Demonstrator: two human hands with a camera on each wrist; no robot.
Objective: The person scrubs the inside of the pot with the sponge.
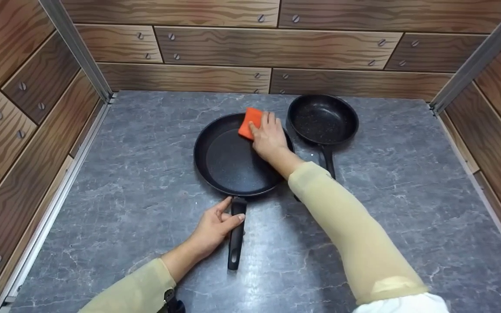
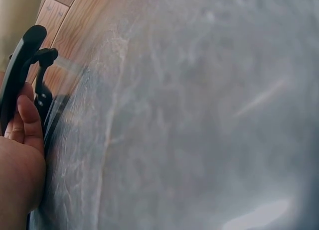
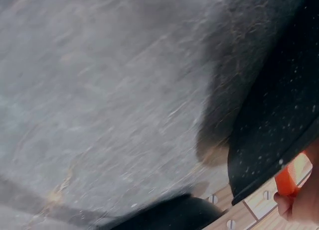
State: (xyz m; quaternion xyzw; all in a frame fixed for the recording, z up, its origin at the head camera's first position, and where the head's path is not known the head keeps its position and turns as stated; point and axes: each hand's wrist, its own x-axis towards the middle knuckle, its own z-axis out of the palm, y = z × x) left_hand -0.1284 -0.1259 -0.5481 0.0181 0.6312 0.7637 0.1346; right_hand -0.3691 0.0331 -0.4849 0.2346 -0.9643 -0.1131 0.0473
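Note:
A large black frying pan [image 1: 237,167] lies on the grey table, its handle pointing toward me. My left hand [image 1: 211,228] grips that handle [image 1: 235,243] near the pan, thumb across the top and fingers at the far side. In the left wrist view the hand [image 2: 22,165] is round the dark handle [image 2: 20,65]. With my right hand [image 1: 271,137] I hold an orange sponge [image 1: 250,124] against the pan's far inner wall. The right wrist view shows only part of the sponge [image 3: 285,181] beyond the pan's speckled outside [image 3: 274,120], and a few fingertips.
A smaller black frying pan [image 1: 322,119] stands close by at the right, its handle [image 1: 328,161] partly behind my right forearm. Wood-patterned walls [image 1: 276,48] enclose the grey marbled table [image 1: 146,143] at the back and both sides. Metal rails [image 1: 72,48] run up the corners.

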